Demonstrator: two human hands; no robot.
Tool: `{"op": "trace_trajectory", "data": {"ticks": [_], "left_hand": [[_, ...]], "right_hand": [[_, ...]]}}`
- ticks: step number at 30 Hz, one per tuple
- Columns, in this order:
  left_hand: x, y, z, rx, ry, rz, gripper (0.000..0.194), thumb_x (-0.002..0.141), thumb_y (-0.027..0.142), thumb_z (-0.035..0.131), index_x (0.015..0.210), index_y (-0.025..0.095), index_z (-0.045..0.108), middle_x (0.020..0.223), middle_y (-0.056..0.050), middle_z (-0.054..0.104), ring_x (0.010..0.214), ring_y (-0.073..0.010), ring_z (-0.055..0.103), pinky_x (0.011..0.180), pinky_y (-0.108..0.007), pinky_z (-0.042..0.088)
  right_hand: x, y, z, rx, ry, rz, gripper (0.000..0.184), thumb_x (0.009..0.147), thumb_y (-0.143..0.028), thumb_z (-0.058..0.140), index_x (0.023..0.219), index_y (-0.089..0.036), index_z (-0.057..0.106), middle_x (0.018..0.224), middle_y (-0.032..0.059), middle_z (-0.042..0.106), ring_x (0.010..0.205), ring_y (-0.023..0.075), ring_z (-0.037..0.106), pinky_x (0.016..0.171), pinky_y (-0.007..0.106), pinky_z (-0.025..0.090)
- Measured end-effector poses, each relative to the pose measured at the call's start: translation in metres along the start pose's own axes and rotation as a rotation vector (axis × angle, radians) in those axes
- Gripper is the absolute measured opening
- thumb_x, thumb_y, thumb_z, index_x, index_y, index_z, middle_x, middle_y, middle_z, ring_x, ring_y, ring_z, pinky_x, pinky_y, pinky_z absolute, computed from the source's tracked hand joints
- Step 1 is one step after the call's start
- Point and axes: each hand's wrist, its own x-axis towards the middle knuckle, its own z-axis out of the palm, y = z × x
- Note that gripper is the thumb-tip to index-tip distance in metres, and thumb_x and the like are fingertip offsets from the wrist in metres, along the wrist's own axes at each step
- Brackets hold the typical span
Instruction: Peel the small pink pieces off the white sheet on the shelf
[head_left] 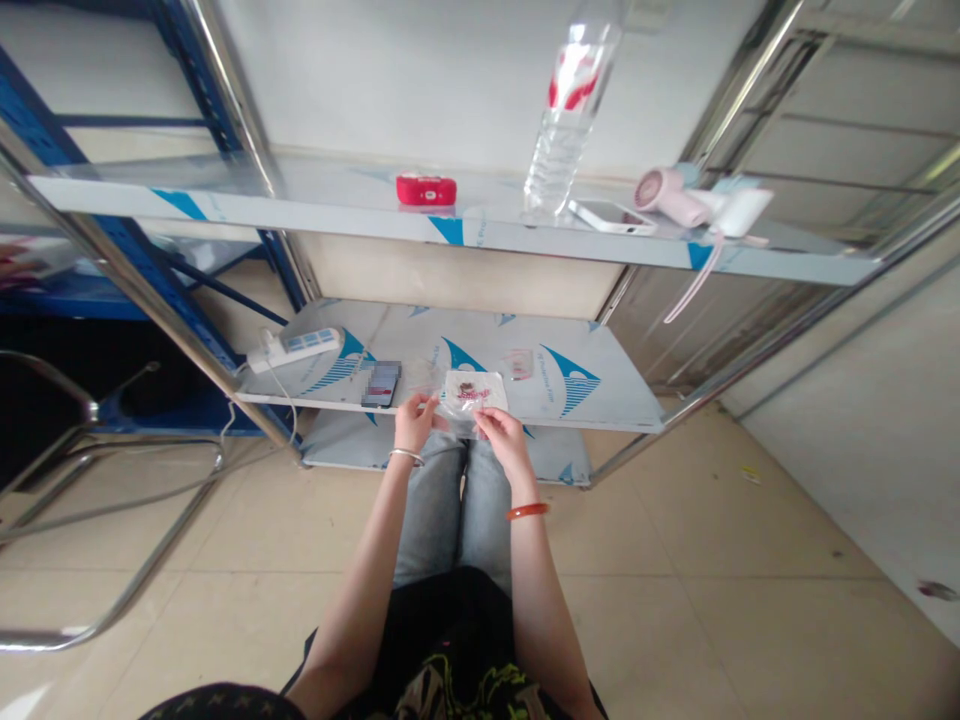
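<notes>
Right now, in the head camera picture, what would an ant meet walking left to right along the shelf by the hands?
White power strip, phone, left hand, white packet with red print, small clear packet.

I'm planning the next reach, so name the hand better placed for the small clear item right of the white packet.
Probably the right hand: it is nearer the small clear item; the left hand sits left of the white packet.
</notes>
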Motion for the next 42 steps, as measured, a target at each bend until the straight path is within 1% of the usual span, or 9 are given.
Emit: {"op": "trace_trajectory", "data": {"ticks": [4,6,9,12,17,23,27,32,42], "left_hand": [[0.003,0.002,-0.005,0.051,-0.026,0.098,0.023,0.061,0.024,0.079,0.075,0.016,0.063,0.076,-0.004,0.069,0.074,-0.0183,0.065,0.069,-0.026,0.047],[0.001,0.009,-0.005,0.065,-0.159,0.145,0.032,0.058,0.025,0.081,0.084,0.015,0.065,0.088,-0.005,0.070,0.083,-0.0186,0.064,0.074,-0.027,0.048],[-0.005,0.023,-0.002,0.112,-0.434,0.186,0.030,0.071,0.041,0.071,0.085,0.015,0.068,0.084,-0.006,0.071,0.080,-0.0171,0.064,0.074,-0.027,0.048],[-0.010,0.028,0.003,0.092,-0.538,0.181,0.035,0.074,0.049,0.066,0.078,0.015,0.069,0.074,-0.005,0.070,0.070,-0.0156,0.063,0.067,-0.025,0.049],[-0.010,0.023,0.002,-0.005,-0.470,0.115,0.034,0.064,0.047,0.076,0.069,0.014,0.066,0.068,-0.004,0.070,0.062,-0.0147,0.063,0.061,-0.025,0.048],[-0.004,0.023,-0.003,-0.118,-0.228,0.079,0.039,0.057,0.048,0.080,0.066,0.014,0.063,0.066,-0.005,0.070,0.065,-0.0164,0.065,0.066,-0.028,0.049],[-0.007,0.020,0.004,-0.143,-0.238,0.059,0.038,0.057,0.047,0.080,0.068,0.013,0.065,0.069,-0.005,0.070,0.066,-0.0156,0.065,0.071,-0.029,0.050],[-0.010,0.016,0.010,-0.229,-0.208,0.009,0.037,0.057,0.045,0.081,0.069,0.014,0.065,0.075,-0.006,0.071,0.069,-0.0154,0.065,0.074,-0.029,0.051],[-0.014,0.018,0.008,-0.214,-0.206,-0.043,0.038,0.057,0.047,0.081,0.072,0.015,0.066,0.078,-0.007,0.072,0.067,-0.0153,0.065,0.065,-0.025,0.047]], "right_hand": [[0.001,0.001,-0.005,-0.115,-0.040,-0.027,0.033,0.078,-0.046,0.059,0.089,-0.016,0.068,0.076,0.0030,0.065,0.067,0.0133,0.056,0.064,0.024,0.043],[0.001,0.001,-0.007,-0.168,-0.074,-0.032,0.033,0.078,-0.046,0.058,0.089,-0.017,0.069,0.083,0.0037,0.067,0.073,0.0144,0.057,0.069,0.025,0.044],[0.001,-0.001,-0.008,-0.192,-0.129,-0.042,0.030,0.078,-0.043,0.058,0.090,-0.018,0.070,0.090,0.0044,0.069,0.081,0.0166,0.060,0.076,0.027,0.045],[-0.001,-0.006,-0.006,-0.165,-0.174,-0.045,0.028,0.079,-0.040,0.058,0.092,-0.019,0.070,0.096,0.0048,0.069,0.087,0.0173,0.061,0.079,0.027,0.045],[-0.004,-0.011,-0.003,-0.071,-0.119,0.033,0.031,0.070,-0.043,0.069,0.087,-0.017,0.066,0.077,0.0022,0.067,0.069,0.0141,0.059,0.066,0.024,0.044],[-0.003,-0.003,-0.012,0.028,-0.019,0.060,0.030,0.068,-0.044,0.071,0.078,-0.017,0.065,0.078,0.0036,0.067,0.078,0.0164,0.062,0.072,0.026,0.046],[-0.001,0.002,-0.017,-0.042,0.011,0.011,0.029,0.071,-0.044,0.069,0.081,-0.017,0.069,0.086,0.0050,0.069,0.083,0.0169,0.061,0.077,0.026,0.045],[0.000,0.004,-0.015,-0.020,0.006,0.038,0.029,0.067,-0.043,0.071,0.079,-0.016,0.070,0.085,0.0052,0.070,0.084,0.0175,0.062,0.078,0.027,0.045],[0.008,0.015,-0.009,0.044,0.121,0.008,0.034,0.069,-0.047,0.069,0.083,-0.017,0.069,0.089,0.0060,0.069,0.084,0.0177,0.061,0.071,0.025,0.046]]}}
